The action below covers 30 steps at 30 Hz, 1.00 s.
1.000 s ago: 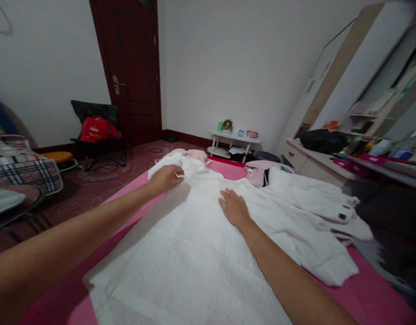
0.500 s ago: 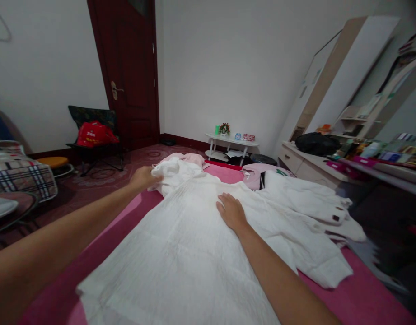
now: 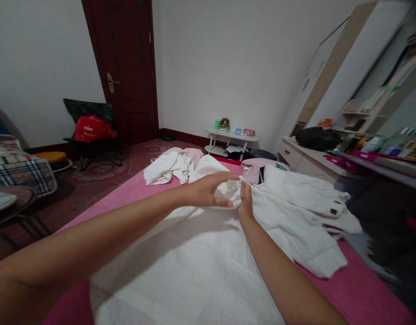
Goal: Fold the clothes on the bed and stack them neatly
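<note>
White shirt (image 3: 194,266), spread toward the pink cover's (image 3: 360,284) far edge, should handle light, limp and best taken at the shoulders, left hand's (image 3: 203,192) thumb and fingers apart at its neckline (image 3: 224,189), right hand's (image 3: 245,201) grip there unclear.

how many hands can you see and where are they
2: the left hand, over the far part of the white garment, thumb and fingers apart; and the right hand, just right of it at the cloth.
</note>
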Available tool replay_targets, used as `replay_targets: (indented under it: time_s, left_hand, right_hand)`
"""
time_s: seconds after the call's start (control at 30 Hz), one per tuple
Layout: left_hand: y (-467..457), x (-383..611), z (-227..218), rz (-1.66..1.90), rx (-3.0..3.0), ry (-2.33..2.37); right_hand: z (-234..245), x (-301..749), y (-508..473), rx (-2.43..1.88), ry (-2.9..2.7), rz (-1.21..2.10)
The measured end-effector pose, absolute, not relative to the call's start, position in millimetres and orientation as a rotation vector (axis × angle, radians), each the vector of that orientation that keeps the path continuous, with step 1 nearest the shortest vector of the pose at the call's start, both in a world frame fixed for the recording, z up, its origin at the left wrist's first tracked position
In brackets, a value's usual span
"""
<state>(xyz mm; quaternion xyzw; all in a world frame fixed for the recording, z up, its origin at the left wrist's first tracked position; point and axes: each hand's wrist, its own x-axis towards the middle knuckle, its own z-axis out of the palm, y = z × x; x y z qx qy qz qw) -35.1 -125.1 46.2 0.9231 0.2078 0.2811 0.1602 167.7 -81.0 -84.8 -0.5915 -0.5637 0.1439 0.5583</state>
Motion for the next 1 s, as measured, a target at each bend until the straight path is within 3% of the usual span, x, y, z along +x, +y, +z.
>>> replay_targets:
  time_s: [0.13,0.33,0.53,0.67,1.0]
  left_hand:
    - [-147.7,-61.4,21.4,0.605,2.789,0.869]
    - [-166.2,-150.6,4.7,0.182,2.541,1.697]
    - [-225.2,-184.7,12.5,-0.085,2.383,1.525]
    - [-250.4,-186.2,3.4,-0.068,2.445,1.591]
    - [-248.9,-178.9,13.7,0.113,2.239,1.46]
  right_hand:
    - [-84.5,170.6,-81.2,-1.321,-1.167,0.461]
    - [-70.9,156.2,-91.2,-1.561,-1.566,0.28]
    - [-35.3,132.4,-115.9,-1.978,-1.941,0.037]
    - [-17.4,123.0,-123.7,-1.909,-2.003,-0.219]
    - [-34.9,128.4,-119.9,-1.415,-2.235,0.193]
